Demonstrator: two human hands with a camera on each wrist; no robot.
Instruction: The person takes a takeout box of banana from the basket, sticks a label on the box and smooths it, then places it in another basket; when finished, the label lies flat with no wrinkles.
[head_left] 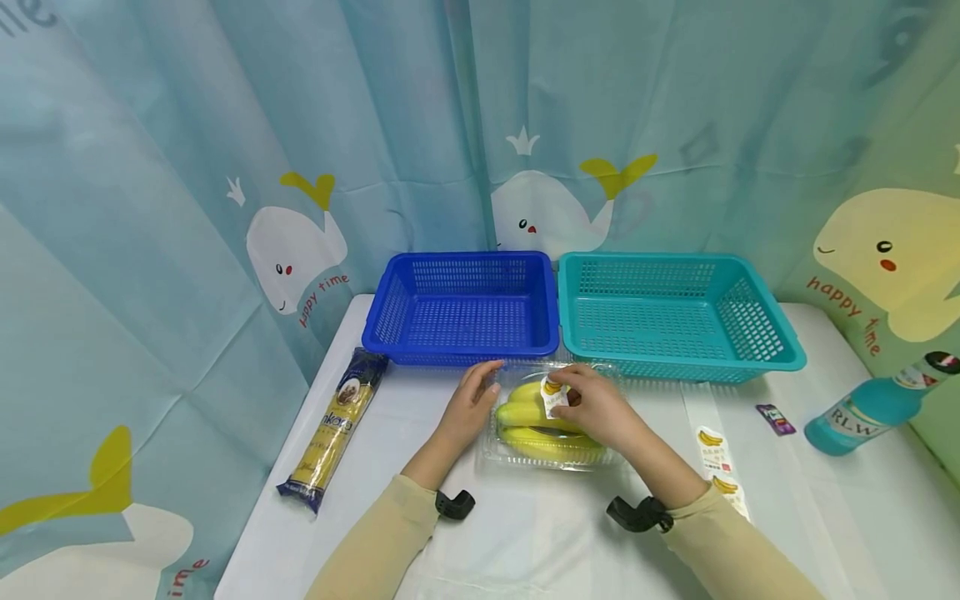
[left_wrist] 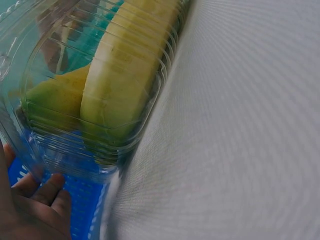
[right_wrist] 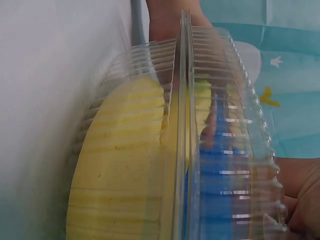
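Right hand [head_left: 603, 408] pinches a white, banana-printed label [head_left: 555, 403] over a clear, ribbed plastic box [head_left: 525, 460] of yellow bananas [head_left: 551, 445] at frame centre.
The left hand [head_left: 467, 406], fingers loosely extended, flanks its left side. We judge the box slick and easily dented, the fruit weighty and bruisable; best held low, from both sides.

Bananas [head_left: 551, 446] lie in a container [head_left: 497, 454], 2 baskets [head_left: 472, 321] behind, packet [head_left: 333, 427] left, bottle [head_left: 862, 414] right.
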